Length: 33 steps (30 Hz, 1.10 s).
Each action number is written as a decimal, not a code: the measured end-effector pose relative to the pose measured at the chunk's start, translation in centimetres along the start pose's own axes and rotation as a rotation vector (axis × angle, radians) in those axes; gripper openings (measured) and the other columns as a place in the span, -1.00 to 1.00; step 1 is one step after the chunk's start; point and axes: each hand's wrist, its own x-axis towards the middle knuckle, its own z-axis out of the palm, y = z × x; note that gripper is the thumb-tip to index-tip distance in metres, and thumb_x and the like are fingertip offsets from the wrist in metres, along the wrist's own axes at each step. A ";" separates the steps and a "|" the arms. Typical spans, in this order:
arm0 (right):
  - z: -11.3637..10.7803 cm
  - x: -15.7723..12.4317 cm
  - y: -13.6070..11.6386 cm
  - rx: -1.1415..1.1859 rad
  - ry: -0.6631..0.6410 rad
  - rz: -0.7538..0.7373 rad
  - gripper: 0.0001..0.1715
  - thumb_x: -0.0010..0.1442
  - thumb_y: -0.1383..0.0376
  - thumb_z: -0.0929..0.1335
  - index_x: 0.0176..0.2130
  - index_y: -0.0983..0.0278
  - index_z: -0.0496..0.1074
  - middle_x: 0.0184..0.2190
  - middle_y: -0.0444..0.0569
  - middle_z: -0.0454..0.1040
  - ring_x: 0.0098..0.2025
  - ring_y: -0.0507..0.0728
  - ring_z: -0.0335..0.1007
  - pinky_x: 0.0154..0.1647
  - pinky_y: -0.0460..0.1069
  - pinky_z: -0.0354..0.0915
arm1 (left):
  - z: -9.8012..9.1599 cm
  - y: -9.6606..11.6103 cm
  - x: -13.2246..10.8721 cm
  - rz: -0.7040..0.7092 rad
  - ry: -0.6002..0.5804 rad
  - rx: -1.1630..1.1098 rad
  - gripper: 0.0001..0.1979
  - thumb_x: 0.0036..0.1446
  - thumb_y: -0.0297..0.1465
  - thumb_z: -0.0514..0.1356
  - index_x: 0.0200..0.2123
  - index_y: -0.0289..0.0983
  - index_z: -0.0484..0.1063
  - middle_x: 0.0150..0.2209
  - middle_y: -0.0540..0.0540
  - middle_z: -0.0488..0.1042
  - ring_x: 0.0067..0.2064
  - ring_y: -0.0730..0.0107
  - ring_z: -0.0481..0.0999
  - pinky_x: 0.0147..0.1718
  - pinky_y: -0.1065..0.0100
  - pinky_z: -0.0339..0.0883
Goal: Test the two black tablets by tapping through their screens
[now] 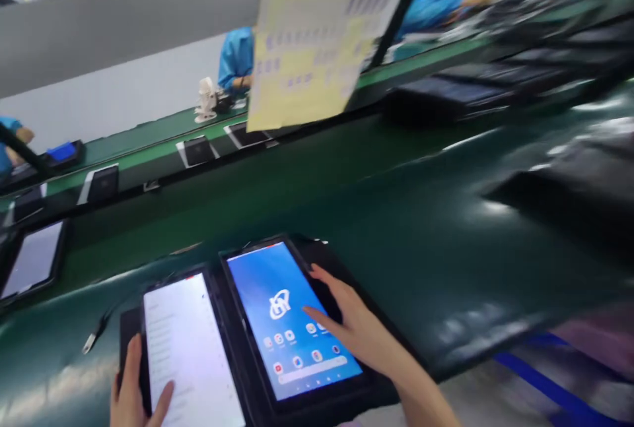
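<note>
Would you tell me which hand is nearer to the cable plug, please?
The left hand, at the white-screened tablet, is just right of the cable plug; the right hand is farther right, at the blue-screened tablet.

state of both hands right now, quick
Left hand: partly open, straddling the left edge of the white-screen tablet; grip unclear.
Right hand: open, spread over the right edge of the blue-screen tablet; grip unclear.

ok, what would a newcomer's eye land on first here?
Probably the blue-screened tablet, lower centre, with the right hand at its right edge. Just left of it, the white-screened tablet, with the left hand at its left edge. Then the yellow printed sheet hanging top centre.
</note>
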 end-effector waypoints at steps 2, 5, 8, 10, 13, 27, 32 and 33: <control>0.0 -0.4 0.5 0.009 -0.020 0.027 -0.24 0.29 -0.08 0.21 0.29 0.22 -0.04 0.15 0.11 0.21 0.18 0.33 0.09 0.11 0.24 0.23 | -0.8 1.3 -1.3 0.030 -0.075 0.077 -0.24 0.23 -0.18 0.00 0.34 -0.13 -0.40 0.34 -0.28 -0.02 0.33 -0.07 0.00 0.20 -0.24 -0.11; -0.1 -0.7 0.8 0.001 -0.063 0.083 -0.18 0.26 -0.17 0.20 0.30 0.19 -0.04 0.15 0.10 0.21 0.16 0.37 0.11 0.04 0.25 0.30 | -1.5 2.8 -2.9 0.034 -0.138 0.152 -0.09 0.16 -0.13 0.08 0.33 -0.18 -0.50 0.36 -0.35 -0.10 0.35 -0.14 -0.11 0.19 -0.31 -0.20; -0.3 -0.7 0.6 -0.031 -0.070 0.094 -0.13 0.24 -0.23 0.18 0.30 0.20 -0.03 0.15 0.11 0.21 0.16 0.40 0.11 0.03 0.28 0.30 | -1.7 3.1 -3.5 0.053 -0.205 0.182 0.02 0.09 -0.06 0.13 0.32 -0.18 -0.58 0.36 -0.40 -0.18 0.35 -0.23 -0.19 0.14 -0.39 -0.20; -0.3 -0.7 0.6 -0.041 -0.071 0.093 -0.12 0.24 -0.23 0.18 0.30 0.20 -0.03 0.15 0.10 0.20 0.17 0.40 0.10 0.04 0.29 0.29 | -1.6 2.9 -3.5 0.061 -0.230 0.200 0.08 0.06 -0.03 0.16 0.31 -0.19 -0.62 0.36 -0.43 -0.20 0.35 -0.27 -0.22 0.12 -0.42 -0.18; -0.4 -0.8 0.5 -0.030 -0.080 0.093 -0.15 0.25 -0.21 0.19 0.30 0.20 -0.03 0.16 0.10 0.19 0.19 0.38 0.08 0.04 0.27 0.31 | -1.2 2.5 -3.3 0.068 -0.219 0.240 0.09 0.04 -0.05 0.18 0.31 -0.20 -0.60 0.36 -0.44 -0.21 0.35 -0.27 -0.25 0.13 -0.40 -0.19; -0.2 -2.7 -1.6 -0.229 -0.250 0.019 0.02 0.27 -0.09 0.26 0.35 0.10 -0.49 0.33 0.07 -0.25 0.31 0.39 -0.25 0.18 0.36 0.08 | -0.9 2.8 -2.5 -0.009 -0.071 0.071 -0.23 0.23 -0.11 -0.02 0.34 -0.15 -0.40 0.35 -0.33 -0.06 0.34 -0.14 -0.06 0.16 -0.31 -0.14; 0.0 -3.0 -2.2 -0.263 -0.273 0.044 0.13 0.21 -0.06 0.33 0.33 0.02 -0.57 0.34 0.04 -0.38 0.32 0.39 -0.32 0.18 0.39 0.05 | -0.8 1.8 -0.4 -0.087 -0.058 -0.061 -0.35 0.27 -0.14 -0.04 0.33 -0.07 -0.28 0.37 -0.22 -0.09 0.35 0.00 -0.06 0.22 -0.18 -0.15; 0.0 -3.0 -2.2 -0.270 -0.279 0.040 0.15 0.21 -0.05 0.34 0.32 0.02 -0.58 0.34 0.04 -0.38 0.32 0.39 -0.32 0.18 0.39 0.05 | -0.7 1.6 0.0 -0.106 -0.045 -0.081 -0.37 0.28 -0.14 -0.05 0.33 -0.07 -0.25 0.37 -0.20 -0.09 0.35 0.02 -0.06 0.23 -0.17 -0.16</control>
